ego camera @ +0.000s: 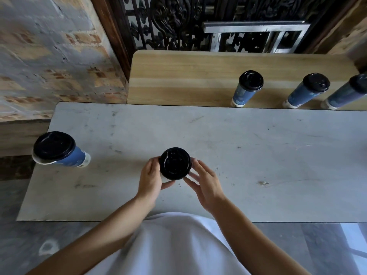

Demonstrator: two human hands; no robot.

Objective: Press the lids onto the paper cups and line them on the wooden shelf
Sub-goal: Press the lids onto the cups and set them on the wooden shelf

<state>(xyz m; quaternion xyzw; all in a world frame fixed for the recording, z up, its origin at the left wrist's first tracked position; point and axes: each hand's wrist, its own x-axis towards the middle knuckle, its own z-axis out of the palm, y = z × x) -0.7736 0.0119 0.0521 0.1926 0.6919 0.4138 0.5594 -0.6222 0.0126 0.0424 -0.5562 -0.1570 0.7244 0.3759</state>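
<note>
She has the blue-and-white paper cup (pixel 164 178) standing on the scuffed grey table (pixel 258 155), caught between both hands. The left hand (pixel 151 178) is wrapped round its side, thumb tucked under the near edge. The right hand (pixel 206 183) brackets it more loosely, thumb at the far rim and fingers along the near side. The round black plastic lid (pixel 175 163) sits on top, just inside both sets of fingertips. From where I stand I can't tell whether it has snapped down all round.

I'd say the step in hand is seating this lid. To do it well, keep the left fingers steadying the wall without squeezing it out of round. Walk the right thumb around the rim, pressing until the edge sits level everywhere.

Out beyond the left knuckles, a second lidded blue cup (pixel 67 157) waits, a sliver of white rim showing under its lid. Past the fingertips and off to the right, three lidded blue cups (pixel 245 92) already stand in a row on the pale wooden shelf (pixel 188 76).
</note>
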